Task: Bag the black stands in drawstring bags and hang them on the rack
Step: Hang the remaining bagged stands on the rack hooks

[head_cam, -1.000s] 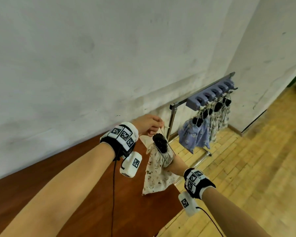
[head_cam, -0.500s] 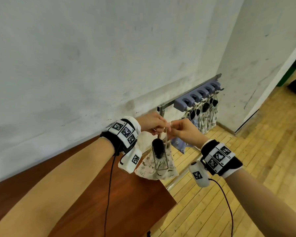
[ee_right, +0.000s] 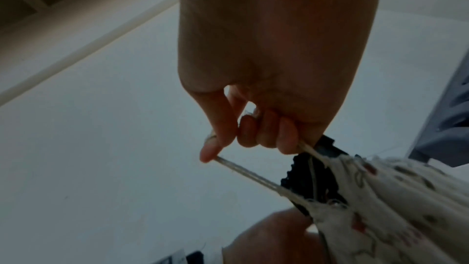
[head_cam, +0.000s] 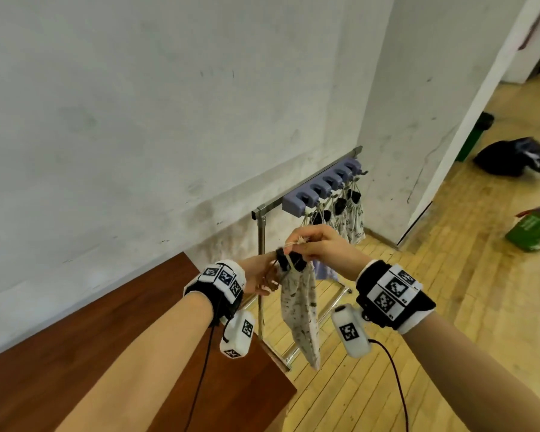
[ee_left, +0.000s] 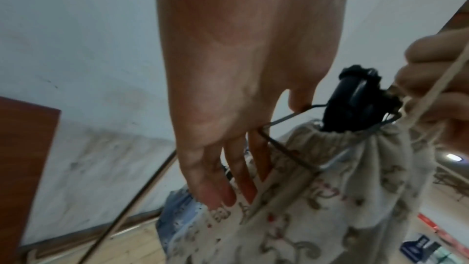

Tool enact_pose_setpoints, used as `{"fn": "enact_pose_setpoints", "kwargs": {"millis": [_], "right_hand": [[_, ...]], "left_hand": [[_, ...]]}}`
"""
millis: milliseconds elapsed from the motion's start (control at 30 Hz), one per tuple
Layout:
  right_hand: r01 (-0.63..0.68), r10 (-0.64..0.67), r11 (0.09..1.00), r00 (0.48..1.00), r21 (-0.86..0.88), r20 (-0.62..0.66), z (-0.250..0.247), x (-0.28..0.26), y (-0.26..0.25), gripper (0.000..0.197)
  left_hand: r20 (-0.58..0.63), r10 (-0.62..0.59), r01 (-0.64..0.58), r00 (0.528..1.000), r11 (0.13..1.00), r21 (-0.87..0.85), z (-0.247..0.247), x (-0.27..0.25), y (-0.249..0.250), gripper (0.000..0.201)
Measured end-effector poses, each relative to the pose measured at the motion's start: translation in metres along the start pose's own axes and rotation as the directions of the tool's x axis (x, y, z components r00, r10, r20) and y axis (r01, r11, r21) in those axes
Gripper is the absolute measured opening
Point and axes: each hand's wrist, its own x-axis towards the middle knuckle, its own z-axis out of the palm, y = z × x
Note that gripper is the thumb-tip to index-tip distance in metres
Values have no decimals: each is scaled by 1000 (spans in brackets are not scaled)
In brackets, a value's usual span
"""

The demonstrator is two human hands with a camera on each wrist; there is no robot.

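Note:
A floral drawstring bag (head_cam: 300, 307) hangs in the air between my hands, its mouth gathered. A black stand (head_cam: 285, 260) with a wire frame sticks out of the top. My right hand (head_cam: 306, 244) pinches the drawstring (ee_right: 243, 170) between thumb and curled fingers, above the bag (ee_right: 393, 198). My left hand (head_cam: 262, 275) is beside the bag's neck. In the left wrist view its fingers (ee_left: 228, 168) point straight down against the cloth (ee_left: 342, 188), and the thumb touches the wire by the stand (ee_left: 355, 103). The rack (head_cam: 262, 232) stands just beyond.
A purple hook block (head_cam: 321, 188) on the rack's bar carries several filled bags (head_cam: 349, 219). A brown wooden table (head_cam: 138, 353) is at the lower left. On the wood floor at the right lie a black bag (head_cam: 512, 157) and a green box (head_cam: 533, 229).
My right hand came up from under the bag, took the drawstring and raised it. The bag's mouth has drawn tight round the stand. My left hand let the cord go and dropped to the neck.

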Motion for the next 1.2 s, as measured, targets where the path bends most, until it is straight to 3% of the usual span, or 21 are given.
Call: {"fn": "enact_pose_setpoints", "kwargs": {"millis": [67, 167, 367, 467, 500, 567, 634, 701, 767, 801, 867, 934, 1001, 1201], "right_hand": [[-29, 29, 999, 1000, 30, -5, -12, -5, 4, 20], [-65, 69, 988, 997, 140, -29, -30, -17, 10, 25], [-50, 68, 944, 997, 326, -45, -55, -40, 14, 29], [-40, 56, 940, 998, 338, -40, -61, -49, 15, 27], [-36, 49, 941, 998, 336, -31, -61, -52, 14, 27], [-36, 39, 950, 999, 309, -5, -61, -56, 12, 27], [-45, 44, 966, 999, 253, 11, -63, -60, 12, 27], [-58, 57, 983, 998, 177, 11, -68, -63, 16, 25], [-72, 73, 989, 997, 130, -5, -73, -67, 23, 22], [-81, 84, 988, 996, 129, -19, -76, -69, 27, 20], [-81, 89, 985, 995, 153, -50, -81, -76, 34, 18], [-67, 85, 979, 993, 193, -87, -89, -84, 41, 22], [-67, 90, 973, 991, 219, -101, -97, -90, 44, 24], [-82, 117, 955, 987, 285, -110, -112, -101, 53, 23]], "left_hand": [[-9, 59, -58, 998, 997, 51, 15, 4, 14, 34], [70, 105, -113, 992, 987, 114, 36, 8, 31, 22], [229, 95, -112, 969, 992, 63, 64, 20, 40, 33], [203, 57, -61, 978, 998, 15, 79, 22, 46, 51], [188, 61, -66, 980, 998, 23, 87, 17, 51, 48], [164, 71, -85, 984, 993, 82, 99, 20, 57, 22], [131, 83, -105, 988, 981, 164, 110, 17, 61, 16], [172, 148, -168, 974, 980, 107, 112, 23, 66, 11], [92, 174, -192, 980, 951, 244, 111, 36, 74, 5], [18, 194, -190, 981, 936, 295, 109, 38, 80, 10], [-4, 291, -263, 957, 870, 416, 117, 34, 81, 22], [35, 268, -270, 963, 946, 180, 120, 38, 82, 23], [-18, 344, -336, 939, 927, 168, 127, 44, 77, 11], [61, 288, -290, 956, 956, 34, 136, 35, 89, 30]]}}
